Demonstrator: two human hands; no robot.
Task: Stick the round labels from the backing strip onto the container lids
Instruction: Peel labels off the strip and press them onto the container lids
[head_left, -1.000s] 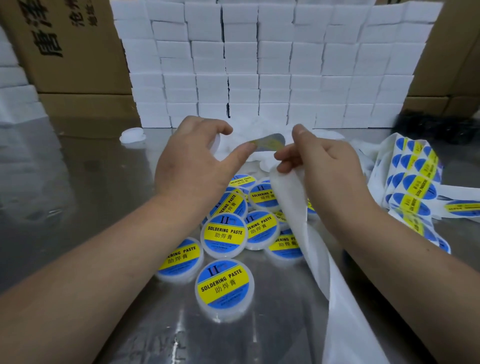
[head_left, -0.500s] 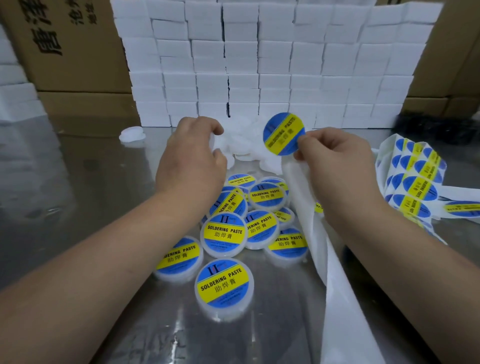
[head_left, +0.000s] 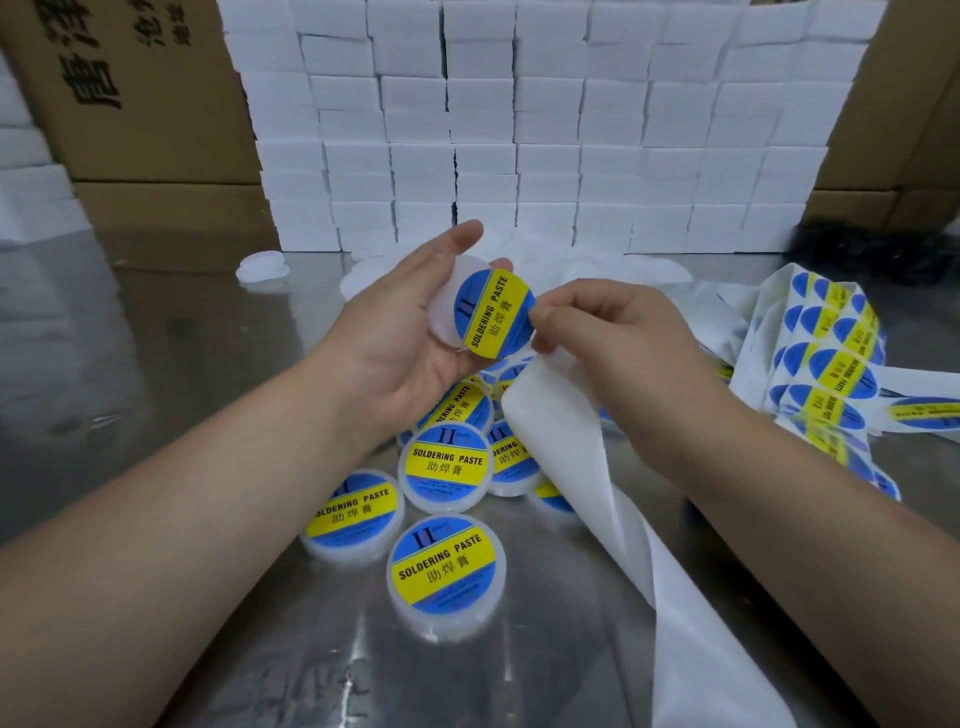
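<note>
My left hand (head_left: 395, 343) has raised a lid (head_left: 444, 310), gripping it; right hand (head_left: 608, 343) pinches the label (head_left: 493, 314) onto it; smoothing should follow.

We find ourselves in a packing workshop or stockroom: small white boxes (head_left: 545, 130) stacked like a wall behind a shiny metal desk (head_left: 156, 364), big printed cardboard cartons (head_left: 156, 104) either side, and labelled soldering-paste containers (head_left: 447, 571) heaped in front.
</note>
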